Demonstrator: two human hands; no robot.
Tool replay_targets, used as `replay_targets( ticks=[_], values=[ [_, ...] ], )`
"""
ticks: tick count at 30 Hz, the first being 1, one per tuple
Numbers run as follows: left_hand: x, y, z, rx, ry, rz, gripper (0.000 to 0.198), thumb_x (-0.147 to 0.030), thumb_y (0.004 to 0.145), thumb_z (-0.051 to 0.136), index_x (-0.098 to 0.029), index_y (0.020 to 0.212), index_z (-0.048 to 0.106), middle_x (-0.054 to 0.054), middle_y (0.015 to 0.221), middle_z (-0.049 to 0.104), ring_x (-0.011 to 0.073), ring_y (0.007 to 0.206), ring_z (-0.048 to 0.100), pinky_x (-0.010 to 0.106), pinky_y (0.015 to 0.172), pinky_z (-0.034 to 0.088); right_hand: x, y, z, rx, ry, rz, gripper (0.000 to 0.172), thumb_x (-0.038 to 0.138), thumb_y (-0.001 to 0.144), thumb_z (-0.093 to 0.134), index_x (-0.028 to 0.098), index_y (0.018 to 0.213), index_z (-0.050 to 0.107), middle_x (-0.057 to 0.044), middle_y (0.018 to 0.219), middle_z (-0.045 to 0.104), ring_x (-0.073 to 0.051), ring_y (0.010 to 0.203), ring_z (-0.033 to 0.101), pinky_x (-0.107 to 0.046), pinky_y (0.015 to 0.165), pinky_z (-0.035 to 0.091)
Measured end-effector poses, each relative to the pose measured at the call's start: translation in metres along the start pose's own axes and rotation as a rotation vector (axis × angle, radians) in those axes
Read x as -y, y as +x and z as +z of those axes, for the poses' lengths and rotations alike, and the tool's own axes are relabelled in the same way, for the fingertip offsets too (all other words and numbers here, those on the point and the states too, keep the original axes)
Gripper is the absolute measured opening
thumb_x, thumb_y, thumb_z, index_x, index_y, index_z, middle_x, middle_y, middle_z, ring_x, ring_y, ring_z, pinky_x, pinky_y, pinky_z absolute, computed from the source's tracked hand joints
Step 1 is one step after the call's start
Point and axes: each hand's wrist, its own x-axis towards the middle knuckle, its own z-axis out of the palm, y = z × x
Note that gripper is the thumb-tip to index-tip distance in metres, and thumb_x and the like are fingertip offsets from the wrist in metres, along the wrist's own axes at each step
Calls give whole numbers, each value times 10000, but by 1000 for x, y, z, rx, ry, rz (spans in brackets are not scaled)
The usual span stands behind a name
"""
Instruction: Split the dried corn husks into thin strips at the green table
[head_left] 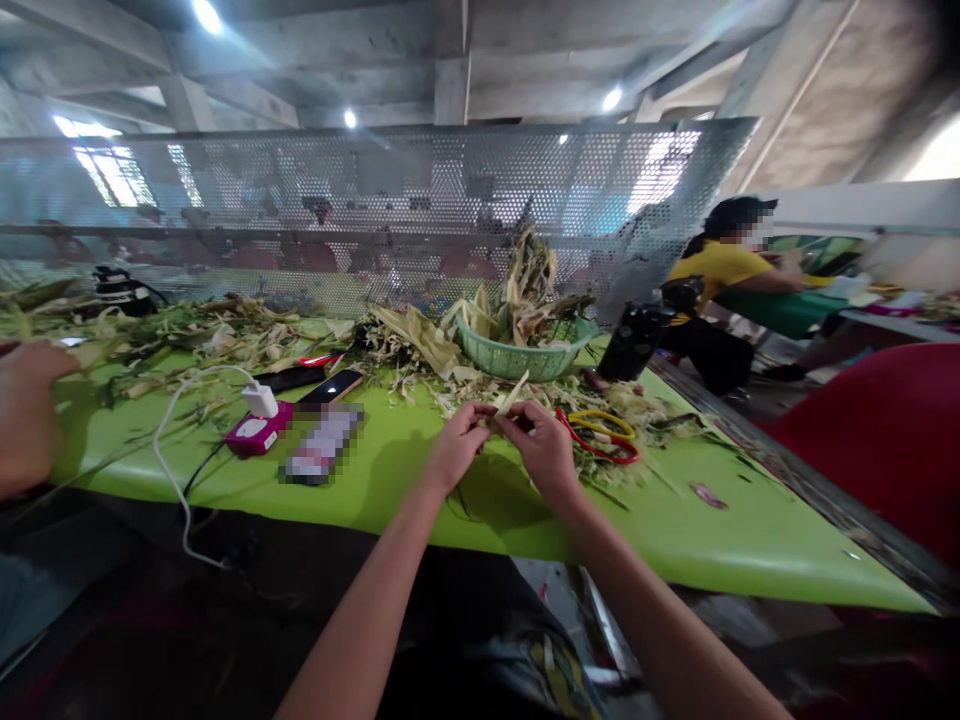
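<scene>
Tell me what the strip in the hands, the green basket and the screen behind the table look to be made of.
Strip: dry plant husk, pale tan and matte, pinched between left hand and right hand.
Basket: likely moulded plastic, an even mint green with a regular open weave.
Screen: probably sheet metal, grey, with uniform round perforations.

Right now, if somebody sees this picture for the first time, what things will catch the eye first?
Most likely the bright green table, strewn with dry corn husks. At its middle, the left hand and right hand pinch a pale husk strip between them. Behind them stands a green basket heaped with husks, and red-handled scissors lie just right of the hands.
</scene>
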Motion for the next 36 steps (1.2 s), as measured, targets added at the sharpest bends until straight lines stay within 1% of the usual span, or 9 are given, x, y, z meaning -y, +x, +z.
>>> replay_targets(
  ticks=[4, 9, 12, 15, 18, 26, 30, 33, 36],
  values=[
    [1, 0, -1, -50, 2, 17, 242, -259, 766, 620, -187, 995, 593, 4, 786, 565, 97, 658, 461, 215, 603, 339, 0, 0, 2, 37, 42, 0, 172, 356, 842, 584, 191, 816, 626, -19, 755, 599, -157, 661, 550, -266, 622, 444],
    [6, 5, -7, -242, -66, -77, 189, -246, 762, 597, -183, 940, 589, -27, 654, 542, 74, 520, 372, 211, 504, 259, 10, -2, 2, 7, 78, -48, 172, 308, 817, 617, 202, 950, 594, -53, 945, 590, -152, 686, 584, -286, 660, 481],
    [5, 6, -8, -287, -123, -96, 223, -249, 747, 606, -180, 957, 577, -19, 669, 575, 62, 491, 354, 204, 477, 238, 11, -3, 1, 42, 81, -21, 143, 330, 800, 641, 196, 824, 600, -26, 798, 589, -157, 668, 557, -282, 642, 465],
    [0, 4, -8, -265, -196, -88, 250, -259, 725, 629, -174, 953, 571, -26, 661, 559, 52, 477, 352, 194, 453, 219, 9, -1, 1, 161, 181, 159, 236, 405, 800, 637, 185, 716, 636, -13, 655, 590, -154, 604, 531, -270, 577, 442],
    [-4, 2, -6, -209, -229, -97, 255, -258, 711, 641, -164, 941, 579, -24, 644, 548, 45, 464, 342, 190, 442, 195, 6, 2, 0, 173, 317, 289, 286, 463, 791, 628, 179, 800, 664, -26, 710, 649, -153, 592, 562, -270, 560, 464],
    [1, 1, -6, -208, -76, -127, 384, -248, 736, 643, -202, 1104, 547, -6, 688, 610, 72, 491, 415, 199, 478, 261, 5, -2, -1, 36, 331, 220, 223, 409, 756, 686, 201, 826, 646, -13, 755, 622, -148, 656, 557, -270, 624, 467],
    [-1, 1, -6, -223, -107, -110, 337, -278, 745, 635, -202, 1068, 579, -12, 665, 591, 65, 472, 374, 198, 466, 239, 5, 0, -4, 13, 447, 350, 268, 440, 719, 714, 201, 748, 595, 13, 660, 595, -140, 603, 561, -266, 604, 474],
    [-3, 1, -6, -243, -187, -99, 341, -282, 733, 635, -196, 1058, 575, -21, 653, 573, 56, 470, 361, 183, 455, 226, 6, 1, -4, 124, 489, 452, 338, 500, 722, 690, 171, 685, 619, -20, 630, 631, -142, 524, 566, -267, 524, 471],
    [-5, 1, -6, -195, -242, -97, 345, -262, 723, 632, -181, 1053, 571, -19, 653, 576, 50, 481, 379, 166, 459, 238, 6, 1, -3, 231, 524, 528, 356, 510, 749, 661, 155, 758, 678, -60, 708, 697, -138, 492, 583, -249, 470, 454]
  ],
)
